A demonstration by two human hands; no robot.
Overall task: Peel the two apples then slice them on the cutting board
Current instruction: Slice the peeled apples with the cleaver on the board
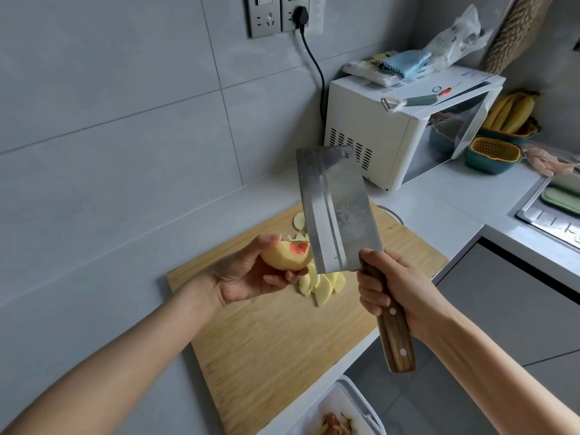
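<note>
My left hand [248, 273] holds a mostly peeled apple [284, 255] above the wooden cutting board [276, 340]; a patch of red skin shows on its top. My right hand [392, 285] grips the wooden handle of a cleaver [337, 211], whose broad blade stands upright just right of the apple. Pale apple slices [321, 285] lie in a pile on the board under the blade, with more slices [299, 221] further back.
A white toaster oven [398, 130] with a peeler [408, 101] on top stands at the back right, plugged into a wall socket [301, 14]. Bananas [511, 111] and a green strainer basket [492, 155] sit beside it. A sink [555, 205] is at the right. A white bin [339, 416] with peels is below the counter.
</note>
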